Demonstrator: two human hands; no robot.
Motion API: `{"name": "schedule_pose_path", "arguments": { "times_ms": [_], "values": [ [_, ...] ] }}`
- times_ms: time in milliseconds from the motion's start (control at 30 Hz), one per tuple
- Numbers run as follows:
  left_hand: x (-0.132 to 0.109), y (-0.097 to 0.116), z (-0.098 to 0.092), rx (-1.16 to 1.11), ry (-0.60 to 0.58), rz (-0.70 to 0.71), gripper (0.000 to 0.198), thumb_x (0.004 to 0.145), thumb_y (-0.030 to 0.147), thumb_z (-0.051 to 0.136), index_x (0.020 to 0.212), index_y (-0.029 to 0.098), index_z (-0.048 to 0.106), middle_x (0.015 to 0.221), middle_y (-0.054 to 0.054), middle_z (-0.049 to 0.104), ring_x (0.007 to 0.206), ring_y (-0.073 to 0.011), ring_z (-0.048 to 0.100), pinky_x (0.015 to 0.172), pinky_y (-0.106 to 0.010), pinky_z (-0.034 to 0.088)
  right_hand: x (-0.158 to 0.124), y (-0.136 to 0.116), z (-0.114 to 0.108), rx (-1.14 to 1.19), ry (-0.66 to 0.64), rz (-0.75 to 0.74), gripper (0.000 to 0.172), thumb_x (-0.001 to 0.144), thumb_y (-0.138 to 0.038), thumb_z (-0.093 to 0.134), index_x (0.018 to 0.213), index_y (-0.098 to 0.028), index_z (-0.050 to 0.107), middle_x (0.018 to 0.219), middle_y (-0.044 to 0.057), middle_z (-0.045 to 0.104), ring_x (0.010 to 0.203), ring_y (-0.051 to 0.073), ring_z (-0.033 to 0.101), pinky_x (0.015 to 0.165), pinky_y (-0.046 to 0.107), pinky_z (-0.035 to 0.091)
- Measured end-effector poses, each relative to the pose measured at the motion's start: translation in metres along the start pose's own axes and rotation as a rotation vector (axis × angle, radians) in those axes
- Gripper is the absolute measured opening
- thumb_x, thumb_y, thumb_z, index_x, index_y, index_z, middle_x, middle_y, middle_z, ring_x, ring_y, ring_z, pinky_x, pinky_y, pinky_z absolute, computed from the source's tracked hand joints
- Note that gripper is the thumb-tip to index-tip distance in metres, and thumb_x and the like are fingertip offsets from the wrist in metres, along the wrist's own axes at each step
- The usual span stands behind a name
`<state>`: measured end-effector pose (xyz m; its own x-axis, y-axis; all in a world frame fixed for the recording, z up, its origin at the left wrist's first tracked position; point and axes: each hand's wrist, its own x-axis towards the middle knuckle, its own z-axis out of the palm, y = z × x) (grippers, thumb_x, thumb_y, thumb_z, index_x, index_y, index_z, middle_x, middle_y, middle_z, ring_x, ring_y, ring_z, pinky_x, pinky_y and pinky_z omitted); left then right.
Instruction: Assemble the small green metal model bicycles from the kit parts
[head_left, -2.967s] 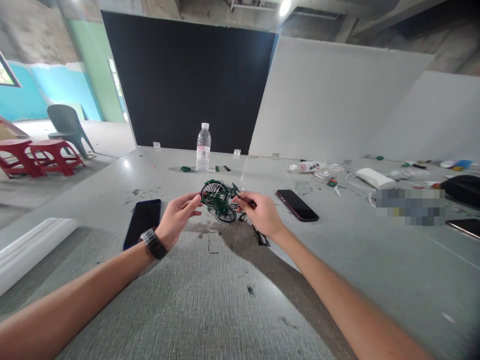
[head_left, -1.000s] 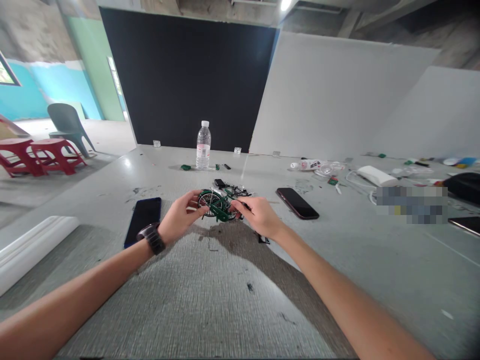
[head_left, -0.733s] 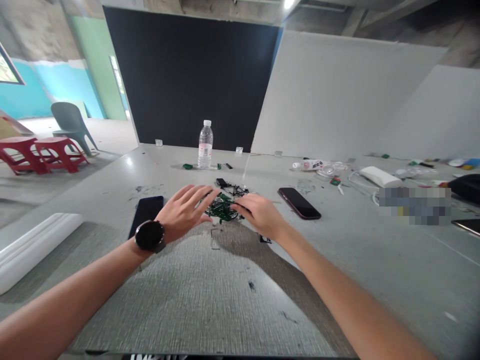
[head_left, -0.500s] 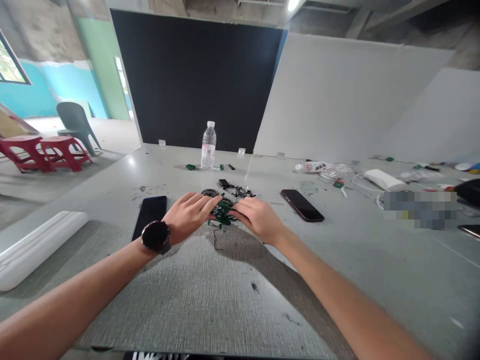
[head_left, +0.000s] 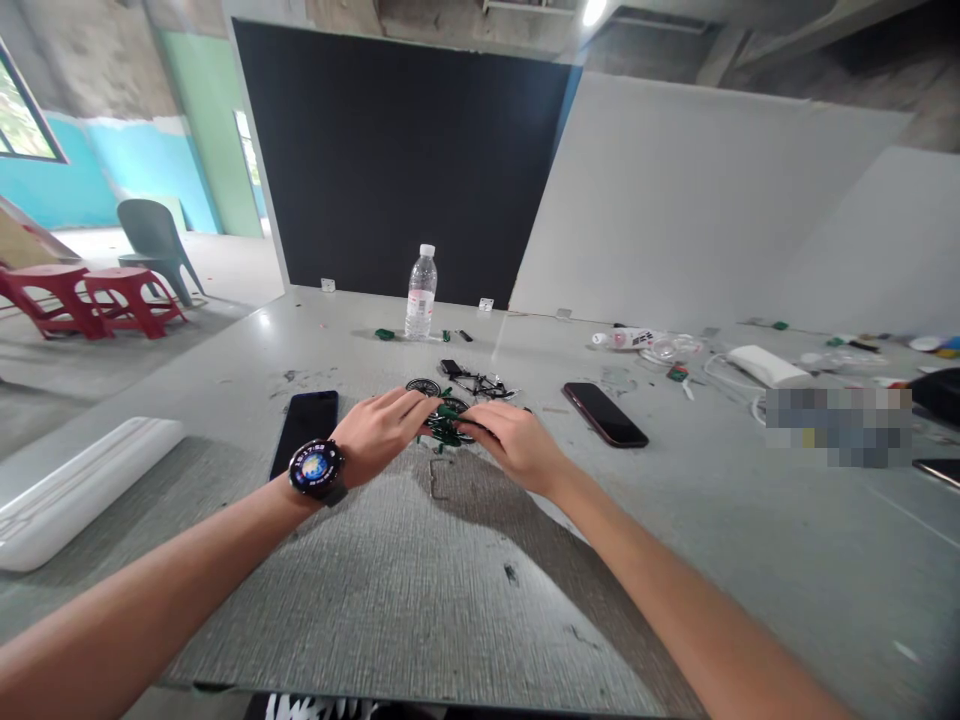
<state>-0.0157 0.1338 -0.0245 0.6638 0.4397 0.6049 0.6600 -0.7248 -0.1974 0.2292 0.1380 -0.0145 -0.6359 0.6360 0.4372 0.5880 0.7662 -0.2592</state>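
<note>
Small dark-green toy bicycle with black spoked wheels (head_left: 448, 434) sits between the 2 hands, at or just above the grey counter (head_left: 360, 600); contact unclear. Left hand (head_left: 386, 425) meets its left side, right hand (head_left: 517, 438) its right; neither is nearer. Both grips close on it, fingertips pinching. Long axis seems to run left to right, hand to hand; fingers hide the ends, so front direction cannot be told. Thin black bicycle-shaped frame (head_left: 480, 384) lies just beyond.
</note>
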Motion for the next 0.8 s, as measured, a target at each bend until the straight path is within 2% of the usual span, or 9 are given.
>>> {"name": "schedule_pose_path", "arguments": {
  "times_ms": [200, 367, 467, 600, 800],
  "values": [
    [-0.001, -0.002, 0.000, -0.037, -0.002, 0.000, 0.024, 0.102, 0.028, 0.045, 0.117, 0.012, 0.056, 0.107, -0.012, 0.066, 0.094, -0.0212, 0.064, 0.078, -0.036, 0.058, 0.000, 0.000, -0.001, -0.006, -0.020, 0.061, 0.033, 0.102, -0.041, 0.040, 0.106, -0.022, 0.067, 0.092, 0.006, 0.070, 0.085, 0.021, 0.061, 0.075, 0.034, 0.045],
    [0.000, 0.000, -0.002, -0.078, 0.022, -0.050, 0.023, 0.101, 0.027, 0.048, 0.117, 0.013, 0.056, 0.107, -0.011, 0.066, 0.094, -0.0219, 0.063, 0.077, -0.036, 0.057, 0.000, -0.004, -0.004, 0.098, 0.028, 0.035, 0.031, 0.102, -0.040, 0.042, 0.110, -0.022, 0.066, 0.107, 0.007, 0.068, 0.097, 0.021, 0.061, 0.084, 0.035, 0.046],
    [-0.001, -0.005, -0.001, -0.096, 0.004, -0.086, 0.023, 0.100, 0.028, 0.049, 0.117, 0.014, 0.056, 0.107, -0.011, 0.066, 0.096, -0.0222, 0.062, 0.079, -0.037, 0.057, 0.000, -0.005, -0.006, 0.110, 0.094, 0.094, 0.037, 0.101, -0.045, 0.040, 0.120, -0.022, 0.063, 0.111, 0.009, 0.061, 0.098, 0.021, 0.060, 0.086, 0.034, 0.047],
    [0.000, -0.025, -0.001, -0.090, 0.007, -0.125, 0.022, 0.100, 0.028, 0.049, 0.117, 0.014, 0.056, 0.106, -0.011, 0.065, 0.097, -0.0228, 0.061, 0.082, -0.038, 0.055, -0.002, 0.002, -0.008, 0.104, 0.196, 0.221, 0.044, 0.101, -0.051, 0.037, 0.127, -0.022, 0.057, 0.111, 0.011, 0.056, 0.098, 0.022, 0.059, 0.083, 0.034, 0.047],
    [0.012, -0.071, -0.011, -0.139, 0.012, -0.274, 0.018, 0.098, 0.025, 0.050, 0.108, 0.015, 0.060, 0.103, -0.010, 0.065, 0.094, -0.0219, 0.063, 0.084, -0.036, 0.051, -0.004, 0.013, -0.008, 0.109, 0.113, 0.253, 0.046, 0.100, -0.055, 0.033, 0.116, -0.023, 0.061, 0.109, 0.009, 0.056, 0.073, 0.015, 0.056, 0.072, 0.032, 0.046]
  ]
}}
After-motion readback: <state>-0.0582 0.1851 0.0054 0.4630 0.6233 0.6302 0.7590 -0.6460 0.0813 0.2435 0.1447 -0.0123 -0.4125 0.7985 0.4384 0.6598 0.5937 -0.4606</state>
